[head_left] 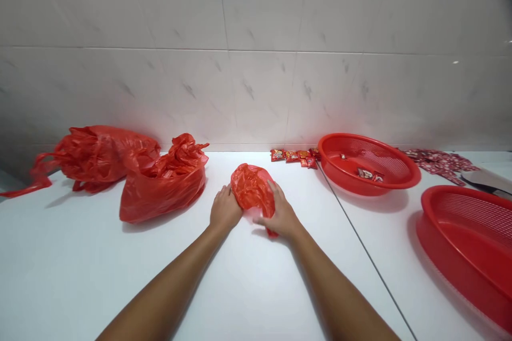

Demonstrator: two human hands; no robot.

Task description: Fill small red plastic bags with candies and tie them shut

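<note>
While both hands, left hand (pixel 224 209) and right hand (pixel 280 215), clasp a small red bag (pixel 253 187), filled bags (pixel 162 184) sit at ten o'clock; loose sachets (pixel 294 155) remain at one o'clock.

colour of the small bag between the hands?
Red, translucent plastic; the small bag shows best in the head view.

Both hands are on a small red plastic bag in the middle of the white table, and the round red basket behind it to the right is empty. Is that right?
Not quite. The head view shows the round red basket holds a few small packets. The rest stands: left hand and right hand are both on the small red plastic bag on the white table.
</note>
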